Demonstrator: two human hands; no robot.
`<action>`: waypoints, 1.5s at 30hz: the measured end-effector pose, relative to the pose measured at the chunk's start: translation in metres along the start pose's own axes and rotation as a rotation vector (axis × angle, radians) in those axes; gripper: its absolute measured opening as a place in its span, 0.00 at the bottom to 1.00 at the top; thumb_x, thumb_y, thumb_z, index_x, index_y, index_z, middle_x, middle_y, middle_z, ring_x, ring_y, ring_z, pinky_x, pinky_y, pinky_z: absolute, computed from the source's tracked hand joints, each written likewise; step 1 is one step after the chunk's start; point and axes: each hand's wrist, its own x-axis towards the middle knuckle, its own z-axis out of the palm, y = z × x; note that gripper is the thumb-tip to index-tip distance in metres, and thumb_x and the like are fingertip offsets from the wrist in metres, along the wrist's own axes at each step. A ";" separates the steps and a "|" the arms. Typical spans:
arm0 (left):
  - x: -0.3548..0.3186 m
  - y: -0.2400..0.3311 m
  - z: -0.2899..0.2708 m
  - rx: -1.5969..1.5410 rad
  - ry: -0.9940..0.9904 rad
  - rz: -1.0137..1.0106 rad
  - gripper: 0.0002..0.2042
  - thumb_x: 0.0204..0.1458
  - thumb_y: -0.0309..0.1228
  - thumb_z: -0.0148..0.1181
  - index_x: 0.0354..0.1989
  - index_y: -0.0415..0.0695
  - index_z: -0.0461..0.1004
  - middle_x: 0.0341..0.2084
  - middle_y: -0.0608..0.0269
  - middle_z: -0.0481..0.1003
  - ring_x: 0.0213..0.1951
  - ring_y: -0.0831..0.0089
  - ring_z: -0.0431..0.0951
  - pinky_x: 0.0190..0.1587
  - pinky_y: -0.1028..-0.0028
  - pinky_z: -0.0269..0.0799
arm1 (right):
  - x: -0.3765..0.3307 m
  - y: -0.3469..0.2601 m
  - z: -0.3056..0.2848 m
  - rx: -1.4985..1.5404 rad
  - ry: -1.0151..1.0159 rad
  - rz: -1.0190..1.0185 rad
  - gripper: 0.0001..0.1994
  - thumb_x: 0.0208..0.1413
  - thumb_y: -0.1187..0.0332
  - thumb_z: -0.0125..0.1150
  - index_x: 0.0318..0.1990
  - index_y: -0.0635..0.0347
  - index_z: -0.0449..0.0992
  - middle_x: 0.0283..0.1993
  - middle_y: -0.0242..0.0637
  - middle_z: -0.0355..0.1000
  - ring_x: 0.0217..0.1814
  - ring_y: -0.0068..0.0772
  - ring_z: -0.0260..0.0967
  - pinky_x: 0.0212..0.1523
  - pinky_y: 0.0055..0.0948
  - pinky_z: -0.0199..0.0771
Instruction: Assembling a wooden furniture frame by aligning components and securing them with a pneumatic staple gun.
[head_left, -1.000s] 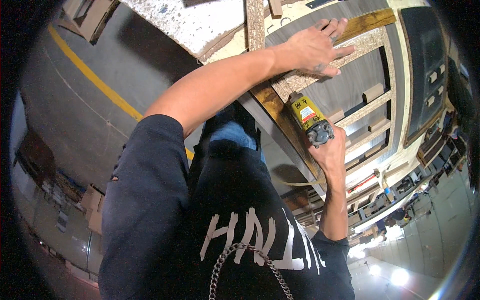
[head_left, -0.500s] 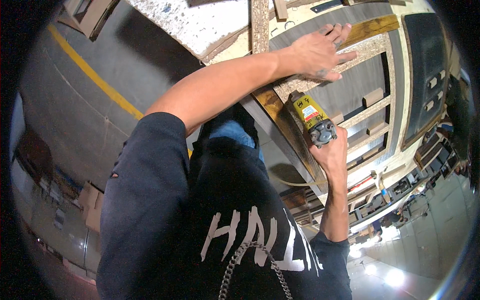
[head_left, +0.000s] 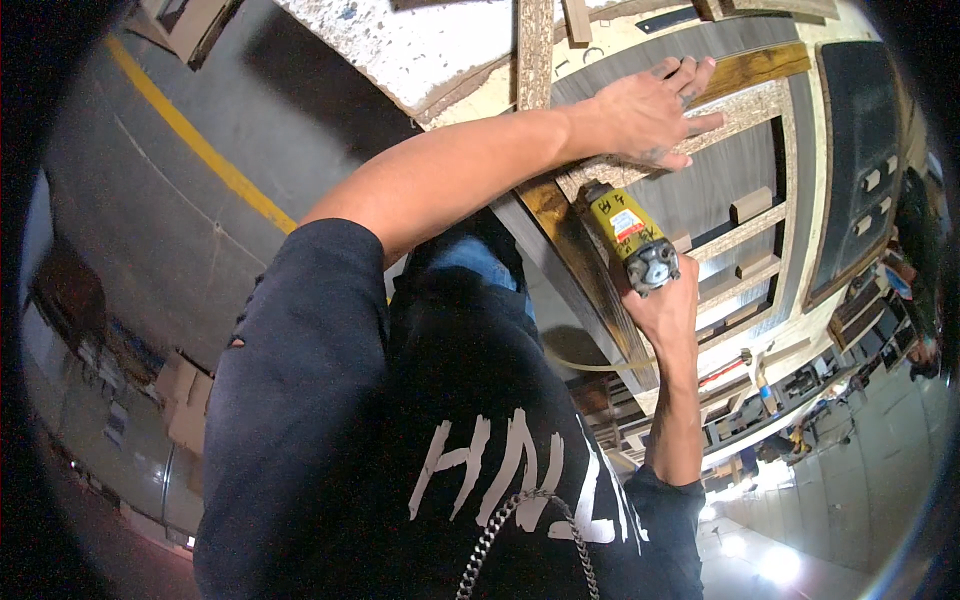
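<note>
My left hand (head_left: 648, 112) lies with its fingers spread over a corner of a particleboard frame (head_left: 740, 122) and a brown-stained wood strip (head_left: 757, 70). In my right hand (head_left: 665, 305) is a yellow pneumatic nail gun (head_left: 625, 228) with a dark metal end cap. Its nose is hidden from this angle, as are most of the fingers on its handle. The gun is above the near side of the frame, over another brown-stained strip (head_left: 578, 238). A grey wood-grain panel (head_left: 705, 190) shows beneath the frame.
Small wood blocks (head_left: 752, 205) sit along the frame's crosspieces. A speckled white board (head_left: 390, 50) is at the far left of the bench, and a dark panel (head_left: 850, 170) at the right. A thin pale hose (head_left: 590, 366) runs below the bench edge. Yellow tape (head_left: 190, 130) marks the floor.
The whole view has shifted slightly. The nail gun's end cap has tipped a little; my right hand still grips it. My left hand stays spread on the frame.
</note>
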 end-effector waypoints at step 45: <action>0.032 0.058 0.037 0.565 0.213 -0.268 0.39 0.64 0.53 0.44 0.69 0.29 0.48 0.45 0.26 0.64 0.43 0.33 0.69 0.42 0.44 0.68 | -0.310 0.409 0.066 0.417 0.183 0.193 0.26 0.38 0.73 0.72 0.51 0.58 0.78 0.37 0.46 0.80 0.38 0.40 0.81 0.39 0.35 0.77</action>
